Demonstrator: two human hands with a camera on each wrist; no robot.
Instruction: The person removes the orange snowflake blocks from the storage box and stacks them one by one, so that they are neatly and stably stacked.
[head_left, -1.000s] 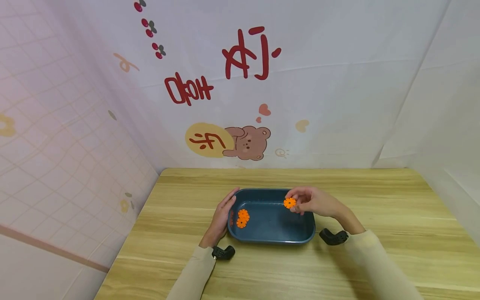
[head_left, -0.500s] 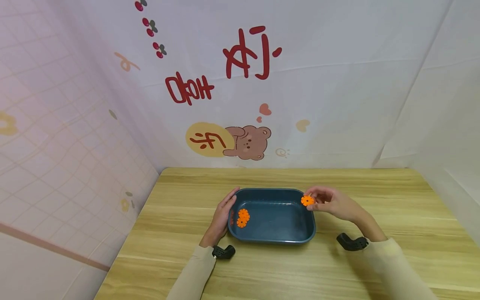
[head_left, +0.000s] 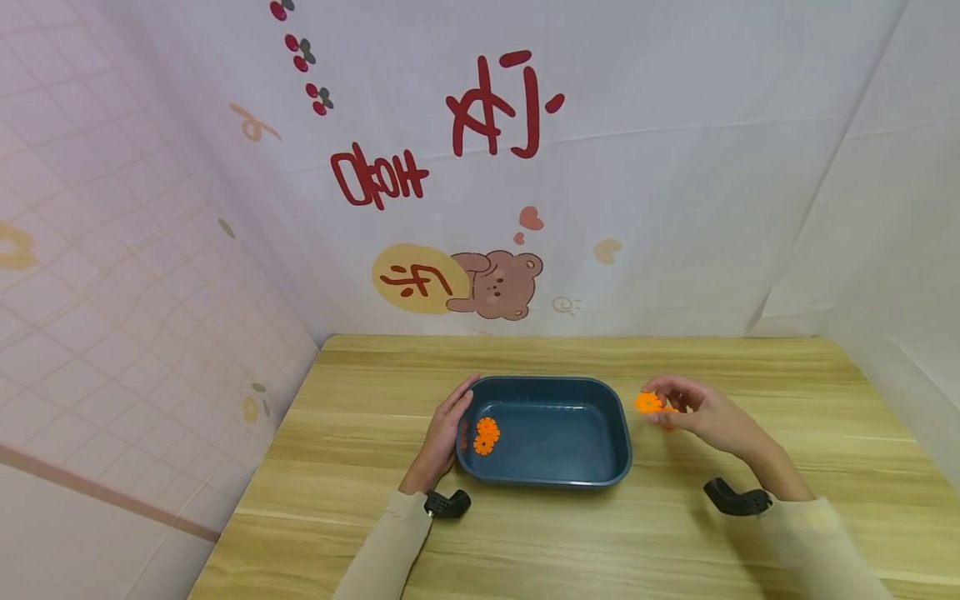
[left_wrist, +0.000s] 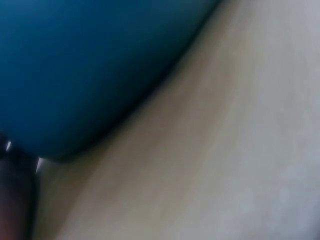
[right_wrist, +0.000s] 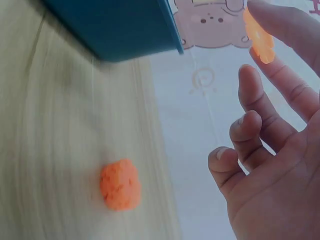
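Carries orange disc [head_left: 647, 403] rightward past tray [head_left: 555, 450], pinched in right grip [head_left: 708, 417], best held steady near orange clump [right_wrist: 120, 185].

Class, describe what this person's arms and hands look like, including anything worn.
Long, pale beige sleeves end near the wrists. A black, bent device is worn at each wrist. The left hand and right hand are bare, without gloves.

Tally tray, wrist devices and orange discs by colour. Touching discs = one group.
Blue: 1 (tray)
Black: 2 (left wrist device, right wrist device)
Orange groups: 3 (held disc, disc cluster in tray, pile outside tray)
Total: 6
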